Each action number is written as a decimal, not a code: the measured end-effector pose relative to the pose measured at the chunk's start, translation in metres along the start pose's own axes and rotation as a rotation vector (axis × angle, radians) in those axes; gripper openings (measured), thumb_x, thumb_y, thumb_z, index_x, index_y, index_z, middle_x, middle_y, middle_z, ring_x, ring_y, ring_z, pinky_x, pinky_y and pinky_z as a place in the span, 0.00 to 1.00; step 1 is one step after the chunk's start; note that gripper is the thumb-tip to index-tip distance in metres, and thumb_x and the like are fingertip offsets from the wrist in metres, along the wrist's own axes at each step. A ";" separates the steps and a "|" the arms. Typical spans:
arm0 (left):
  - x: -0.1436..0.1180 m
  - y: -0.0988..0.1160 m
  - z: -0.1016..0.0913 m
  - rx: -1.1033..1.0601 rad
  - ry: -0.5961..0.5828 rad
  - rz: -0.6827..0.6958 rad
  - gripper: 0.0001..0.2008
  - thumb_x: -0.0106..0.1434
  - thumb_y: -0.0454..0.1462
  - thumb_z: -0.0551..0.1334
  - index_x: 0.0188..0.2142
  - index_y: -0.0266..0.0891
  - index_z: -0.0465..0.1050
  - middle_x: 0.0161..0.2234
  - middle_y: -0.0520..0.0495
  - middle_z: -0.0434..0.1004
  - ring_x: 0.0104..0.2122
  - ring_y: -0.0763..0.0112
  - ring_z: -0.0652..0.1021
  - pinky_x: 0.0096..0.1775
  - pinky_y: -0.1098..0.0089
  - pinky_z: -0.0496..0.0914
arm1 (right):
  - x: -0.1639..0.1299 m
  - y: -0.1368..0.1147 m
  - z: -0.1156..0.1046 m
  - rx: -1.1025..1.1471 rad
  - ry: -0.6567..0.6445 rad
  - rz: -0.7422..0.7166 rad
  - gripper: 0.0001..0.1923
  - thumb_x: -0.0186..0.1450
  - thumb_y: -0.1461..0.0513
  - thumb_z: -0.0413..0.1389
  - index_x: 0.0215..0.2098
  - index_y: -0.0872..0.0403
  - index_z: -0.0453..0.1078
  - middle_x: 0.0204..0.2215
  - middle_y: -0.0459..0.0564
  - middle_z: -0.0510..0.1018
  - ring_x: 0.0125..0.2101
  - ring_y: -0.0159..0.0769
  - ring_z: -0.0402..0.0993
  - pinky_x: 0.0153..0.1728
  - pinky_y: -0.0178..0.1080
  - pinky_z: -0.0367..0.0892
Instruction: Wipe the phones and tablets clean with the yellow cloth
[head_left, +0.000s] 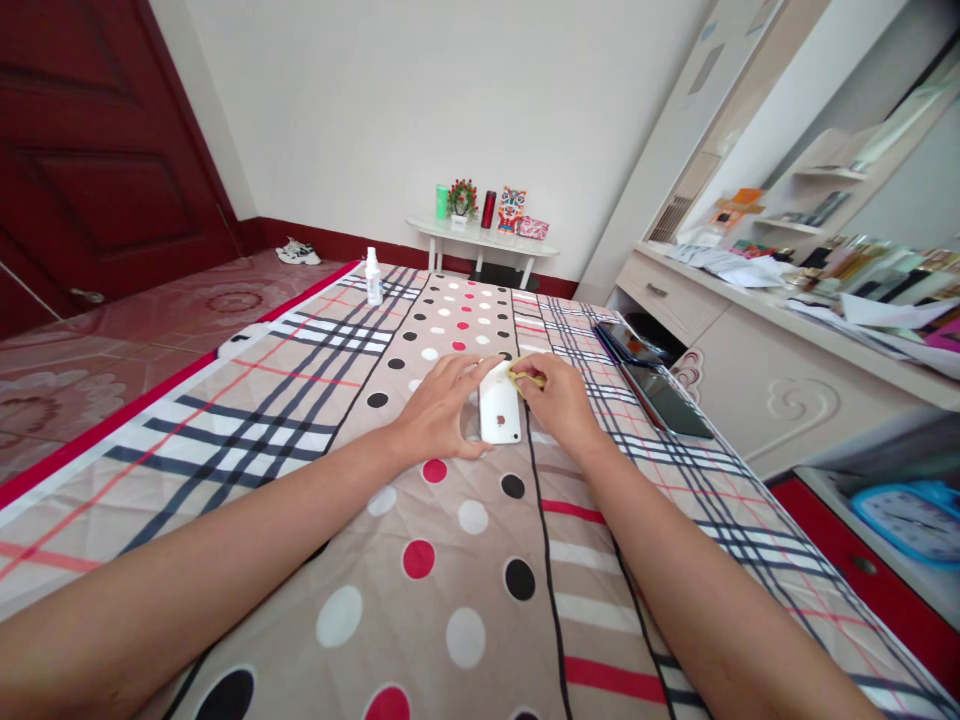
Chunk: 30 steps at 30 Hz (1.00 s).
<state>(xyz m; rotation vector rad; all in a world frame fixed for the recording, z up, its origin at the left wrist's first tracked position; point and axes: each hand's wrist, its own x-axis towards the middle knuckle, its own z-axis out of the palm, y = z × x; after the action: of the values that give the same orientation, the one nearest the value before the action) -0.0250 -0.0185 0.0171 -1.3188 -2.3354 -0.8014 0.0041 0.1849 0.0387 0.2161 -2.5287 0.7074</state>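
A white phone (pixel 499 412) lies face down on the patterned bedspread (pixel 450 560), its back up with a small dark logo showing. My left hand (pixel 442 405) rests on the phone's left edge, thumb and fingers bracketing it. My right hand (pixel 555 395) is at the phone's upper right corner, its fingers pinched on a small yellow cloth (pixel 523 377) that touches the phone.
A small white spray bottle (pixel 373 277) stands on the bed at the far left. Two dark tablets or phones (pixel 652 375) lie along the bed's right edge. A white dresser (pixel 780 350) with clutter stands to the right, a small white table (pixel 484 240) with ornaments at the far wall.
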 end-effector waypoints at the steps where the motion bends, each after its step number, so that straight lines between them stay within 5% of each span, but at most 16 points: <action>1: 0.000 0.000 0.000 0.011 0.002 0.019 0.51 0.45 0.48 0.69 0.65 0.43 0.47 0.60 0.40 0.58 0.59 0.48 0.60 0.60 0.51 0.54 | -0.001 -0.002 0.000 0.015 0.053 -0.019 0.10 0.60 0.68 0.51 0.36 0.55 0.73 0.36 0.50 0.77 0.39 0.37 0.71 0.41 0.37 0.63; 6: -0.001 0.002 0.000 0.054 0.032 0.110 0.51 0.48 0.47 0.68 0.66 0.45 0.44 0.63 0.39 0.52 0.61 0.49 0.57 0.62 0.50 0.51 | -0.005 -0.024 0.002 0.062 0.124 -0.127 0.10 0.64 0.67 0.50 0.40 0.54 0.70 0.39 0.52 0.75 0.42 0.38 0.70 0.44 0.38 0.63; 18: -0.002 0.001 0.002 0.079 0.018 -0.026 0.56 0.42 0.46 0.69 0.66 0.45 0.42 0.59 0.40 0.59 0.57 0.47 0.62 0.58 0.52 0.56 | -0.012 -0.039 0.004 -0.030 -0.345 -0.159 0.11 0.55 0.67 0.54 0.35 0.51 0.73 0.33 0.46 0.77 0.32 0.34 0.70 0.33 0.34 0.59; 23: 0.000 -0.007 0.000 0.162 0.076 -0.173 0.55 0.43 0.47 0.70 0.66 0.42 0.44 0.56 0.38 0.63 0.55 0.45 0.65 0.56 0.51 0.59 | -0.010 -0.026 -0.004 -0.181 -0.303 0.066 0.06 0.52 0.66 0.55 0.28 0.53 0.73 0.26 0.47 0.77 0.27 0.33 0.68 0.27 0.34 0.54; 26: 0.000 -0.022 -0.002 0.170 0.141 -0.364 0.54 0.43 0.50 0.70 0.65 0.38 0.47 0.52 0.36 0.68 0.53 0.45 0.68 0.54 0.51 0.62 | -0.007 -0.021 -0.014 -0.083 -0.524 0.100 0.04 0.54 0.63 0.56 0.23 0.54 0.72 0.21 0.45 0.75 0.23 0.31 0.66 0.24 0.33 0.54; 28: 0.000 -0.031 -0.003 0.114 0.152 -0.478 0.51 0.45 0.52 0.69 0.64 0.38 0.49 0.50 0.37 0.70 0.51 0.47 0.70 0.51 0.53 0.65 | -0.006 -0.021 -0.019 0.035 -0.697 0.057 0.11 0.57 0.57 0.57 0.20 0.54 0.72 0.18 0.43 0.72 0.21 0.29 0.65 0.23 0.33 0.54; 30: -0.001 -0.033 -0.003 0.054 0.150 -0.517 0.49 0.47 0.52 0.68 0.63 0.40 0.50 0.49 0.38 0.71 0.50 0.49 0.72 0.50 0.54 0.66 | -0.005 -0.023 -0.020 0.081 -0.672 0.050 0.17 0.60 0.52 0.56 0.20 0.55 0.72 0.17 0.44 0.71 0.21 0.29 0.65 0.24 0.33 0.56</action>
<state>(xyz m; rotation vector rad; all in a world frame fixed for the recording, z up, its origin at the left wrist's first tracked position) -0.0529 -0.0344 0.0088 -0.6045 -2.5793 -0.9341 0.0228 0.1753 0.0611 0.4886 -3.1465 0.8668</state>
